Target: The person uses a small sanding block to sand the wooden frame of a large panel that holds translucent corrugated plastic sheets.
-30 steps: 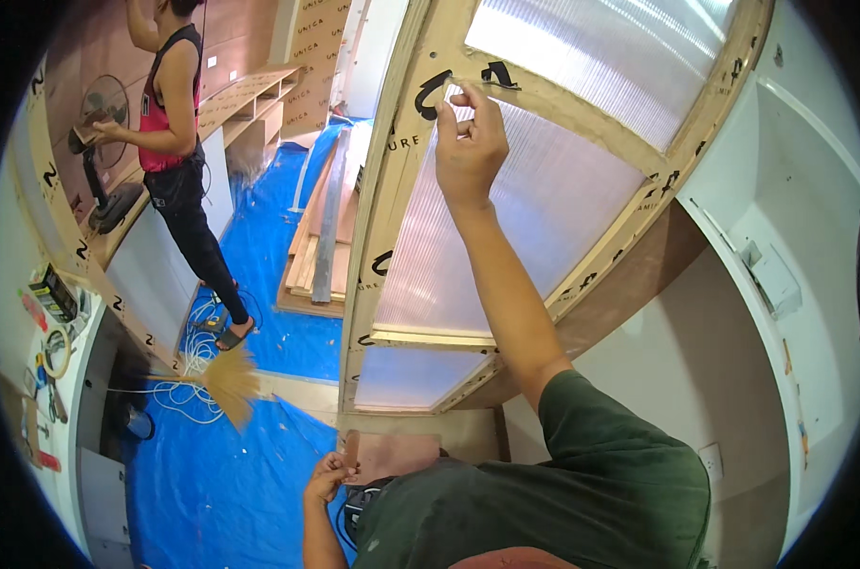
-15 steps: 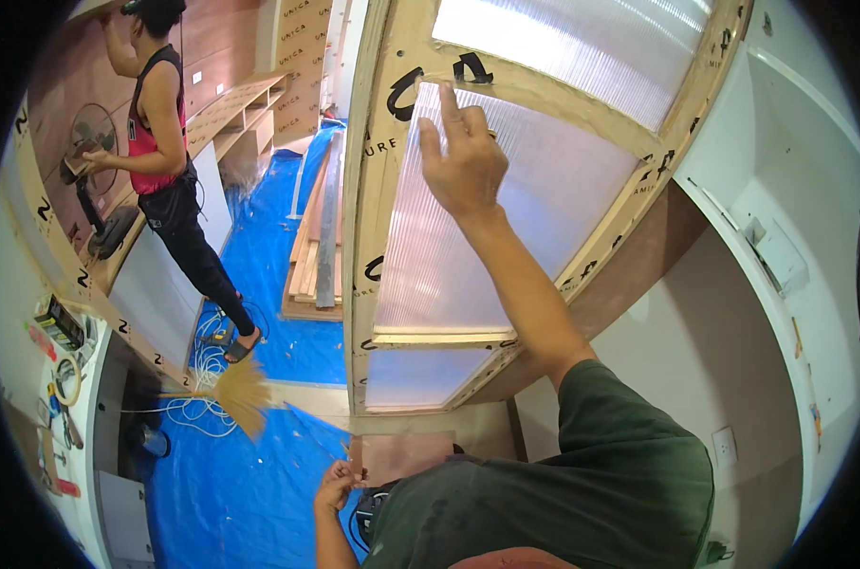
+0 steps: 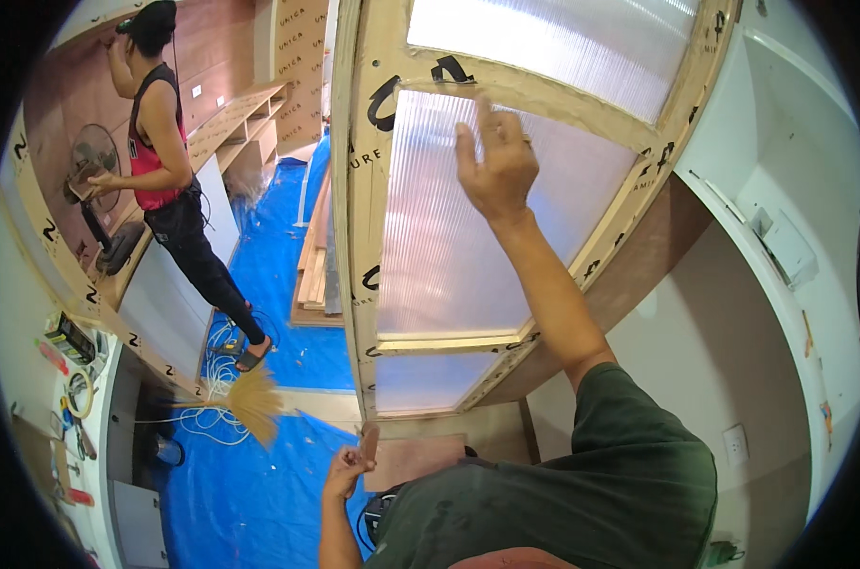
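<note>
A tall plywood door frame (image 3: pixel 356 237) with ribbed translucent panels (image 3: pixel 449 247) stands in front of me. My right hand (image 3: pixel 494 163) is raised flat against the upper part of the middle panel, fingers together and reaching up to the wooden crossbar (image 3: pixel 544 100). My left hand (image 3: pixel 349 467) is low near my chest, fingers pinched on a small thin brownish object whose kind I cannot make out. Just beyond it lies a flat brown board (image 3: pixel 416 460).
Another person (image 3: pixel 174 180) stands at the left working on a plywood wall by a fan (image 3: pixel 93 156). Blue tarp (image 3: pixel 249 484) covers the floor, with a straw broom (image 3: pixel 249 403), white cable, stacked planks (image 3: pixel 316 256) and a tool-strewn white surface (image 3: pixel 69 379).
My right hand has slid down from the crossbar onto the translucent panel and flattened. The view has shifted, and the other person has raised an arm to the wall.
</note>
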Action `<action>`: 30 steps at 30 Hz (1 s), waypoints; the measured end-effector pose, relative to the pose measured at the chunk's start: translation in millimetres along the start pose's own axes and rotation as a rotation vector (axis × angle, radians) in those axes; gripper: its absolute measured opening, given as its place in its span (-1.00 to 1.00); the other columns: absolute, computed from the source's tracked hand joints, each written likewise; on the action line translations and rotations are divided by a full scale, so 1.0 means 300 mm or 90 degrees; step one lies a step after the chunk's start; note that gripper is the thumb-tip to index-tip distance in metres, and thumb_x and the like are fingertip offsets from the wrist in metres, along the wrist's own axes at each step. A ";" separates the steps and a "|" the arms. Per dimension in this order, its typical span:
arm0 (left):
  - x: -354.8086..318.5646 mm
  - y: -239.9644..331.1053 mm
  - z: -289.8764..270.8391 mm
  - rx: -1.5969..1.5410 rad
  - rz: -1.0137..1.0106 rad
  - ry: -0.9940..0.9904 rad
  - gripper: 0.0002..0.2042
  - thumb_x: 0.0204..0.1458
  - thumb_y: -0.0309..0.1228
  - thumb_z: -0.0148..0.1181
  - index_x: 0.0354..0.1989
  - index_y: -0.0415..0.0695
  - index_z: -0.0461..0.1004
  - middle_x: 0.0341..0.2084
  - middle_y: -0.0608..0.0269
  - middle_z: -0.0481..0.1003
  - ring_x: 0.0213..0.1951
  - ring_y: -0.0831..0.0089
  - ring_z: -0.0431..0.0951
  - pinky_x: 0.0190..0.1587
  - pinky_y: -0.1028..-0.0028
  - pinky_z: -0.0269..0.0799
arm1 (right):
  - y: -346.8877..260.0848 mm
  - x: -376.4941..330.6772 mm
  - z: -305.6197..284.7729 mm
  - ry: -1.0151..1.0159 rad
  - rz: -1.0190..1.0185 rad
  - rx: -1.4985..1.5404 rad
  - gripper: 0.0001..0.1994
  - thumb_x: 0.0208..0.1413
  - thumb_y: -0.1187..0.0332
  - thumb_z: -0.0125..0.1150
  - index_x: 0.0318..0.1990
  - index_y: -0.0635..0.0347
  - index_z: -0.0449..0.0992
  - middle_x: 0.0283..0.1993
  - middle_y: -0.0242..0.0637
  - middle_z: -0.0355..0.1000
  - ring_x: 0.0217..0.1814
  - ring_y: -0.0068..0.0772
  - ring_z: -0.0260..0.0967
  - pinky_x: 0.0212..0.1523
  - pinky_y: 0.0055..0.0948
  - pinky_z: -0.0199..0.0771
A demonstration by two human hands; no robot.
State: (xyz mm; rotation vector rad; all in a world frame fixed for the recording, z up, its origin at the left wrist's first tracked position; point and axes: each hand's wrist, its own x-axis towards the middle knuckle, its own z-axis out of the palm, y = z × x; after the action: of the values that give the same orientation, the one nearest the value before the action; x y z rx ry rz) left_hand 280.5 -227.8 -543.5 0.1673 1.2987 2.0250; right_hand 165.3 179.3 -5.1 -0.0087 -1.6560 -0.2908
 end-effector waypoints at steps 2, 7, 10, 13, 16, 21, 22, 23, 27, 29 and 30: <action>0.063 0.124 0.063 0.230 0.115 0.022 -0.63 -0.11 -0.55 0.58 -0.17 -0.13 0.51 -0.37 0.35 0.48 -0.31 0.51 0.51 -0.24 0.47 0.47 | 0.071 0.016 -0.016 0.041 0.000 -0.034 -0.57 0.15 0.25 0.41 0.20 -0.02 0.65 -0.25 -0.36 0.45 -0.41 -0.34 0.45 -0.38 -0.31 0.51; 0.192 0.708 0.385 0.326 0.377 0.020 -0.62 -0.11 -0.52 0.60 -0.15 -0.19 0.51 -0.34 0.33 0.49 -0.32 0.50 0.49 -0.19 0.42 0.48 | 0.142 0.055 -0.071 0.051 -0.063 -0.001 -0.68 0.10 0.29 0.50 0.03 -0.04 0.71 -0.22 -0.42 0.51 -0.28 -0.35 0.47 -0.25 -0.30 0.48; 0.230 1.063 0.604 0.565 0.628 0.015 -0.56 -0.11 -0.61 0.55 -0.03 -0.24 0.51 -0.25 0.17 0.54 -0.29 0.42 0.53 -0.15 0.40 0.51 | 0.189 0.083 -0.091 0.041 -0.108 0.088 -0.78 0.13 0.32 0.47 -0.06 0.01 0.71 -0.19 -0.42 0.54 -0.24 -0.35 0.48 -0.17 -0.27 0.46; 0.232 1.318 0.803 0.724 0.813 0.021 -0.49 -0.15 -0.69 0.50 0.04 -0.23 0.49 -0.12 0.05 0.55 -0.26 0.30 0.59 -0.14 0.38 0.55 | 0.202 0.085 -0.130 -0.014 -0.010 0.245 -0.78 0.15 0.30 0.48 -0.07 0.09 0.69 -0.08 -0.32 0.59 -0.11 -0.26 0.52 -0.05 -0.19 0.48; 0.256 1.454 0.950 0.698 0.979 0.009 -0.47 -0.15 -0.72 0.48 0.06 -0.24 0.48 -0.08 0.02 0.55 -0.27 0.23 0.60 -0.15 0.35 0.57 | 0.195 0.029 -0.180 -0.109 0.068 0.497 -0.58 0.16 0.19 0.50 0.13 0.12 0.62 0.13 -0.17 0.57 0.07 -0.18 0.52 0.07 -0.18 0.49; 0.286 1.470 1.058 0.697 0.973 -0.046 -0.40 -0.20 -0.73 0.53 0.10 -0.18 0.48 0.06 0.01 0.59 -0.18 0.30 0.65 -0.09 0.40 0.61 | 0.080 -0.090 -0.359 -0.269 -0.043 0.492 -0.04 -0.06 -0.07 0.61 0.45 0.16 0.31 0.38 0.03 0.39 0.47 0.12 0.32 0.42 -0.03 0.40; 0.281 1.465 1.082 0.707 0.965 -0.051 -0.40 -0.20 -0.73 0.54 0.10 -0.18 0.48 0.06 0.02 0.59 -0.18 0.31 0.64 -0.09 0.41 0.60 | 0.072 -0.122 -0.360 -0.283 0.009 0.515 -0.07 -0.07 -0.03 0.62 0.43 0.15 0.33 0.37 0.01 0.41 0.44 0.11 0.35 0.40 -0.04 0.42; 0.282 1.460 1.103 0.713 0.964 -0.059 -0.39 -0.20 -0.73 0.54 0.10 -0.18 0.48 0.06 0.03 0.59 -0.18 0.33 0.64 -0.09 0.42 0.60 | 0.073 -0.144 -0.361 -0.294 0.057 0.531 -0.09 -0.08 0.01 0.64 0.41 0.14 0.36 0.36 0.00 0.42 0.42 0.10 0.37 0.39 -0.05 0.44; 0.290 1.425 1.128 0.719 0.883 -0.088 -0.40 -0.20 -0.69 0.57 0.09 -0.19 0.48 0.06 0.05 0.59 -0.15 0.32 0.66 -0.05 0.41 0.60 | 0.110 -0.200 -0.333 -0.218 0.017 0.549 -0.22 -0.15 0.16 0.70 0.27 0.12 0.48 0.26 -0.09 0.53 0.27 0.03 0.52 0.28 -0.12 0.54; 0.262 1.424 1.152 0.732 0.853 -0.094 -0.44 -0.13 -0.67 0.53 0.11 -0.18 0.49 0.10 0.04 0.55 -0.01 0.25 0.64 0.01 0.38 0.60 | 0.117 -0.222 -0.330 -0.203 0.015 0.535 -0.27 -0.17 0.19 0.71 0.22 0.14 0.51 0.19 -0.13 0.59 0.23 -0.04 0.56 0.23 -0.18 0.56; 0.238 1.417 1.176 0.714 0.890 -0.095 -0.46 -0.12 -0.67 0.51 0.10 -0.18 0.50 0.11 0.05 0.54 0.03 0.22 0.63 0.04 0.36 0.60 | 0.120 -0.229 -0.329 -0.194 0.012 0.528 -0.29 -0.17 0.20 0.72 0.19 0.15 0.53 0.16 -0.16 0.62 0.21 -0.08 0.58 0.21 -0.21 0.57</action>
State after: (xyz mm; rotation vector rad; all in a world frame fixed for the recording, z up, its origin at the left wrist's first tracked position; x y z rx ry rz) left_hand 180.3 -22.5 -35.4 2.1601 2.3948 1.7215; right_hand 275.9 206.3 -58.1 0.5769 -1.9691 0.4478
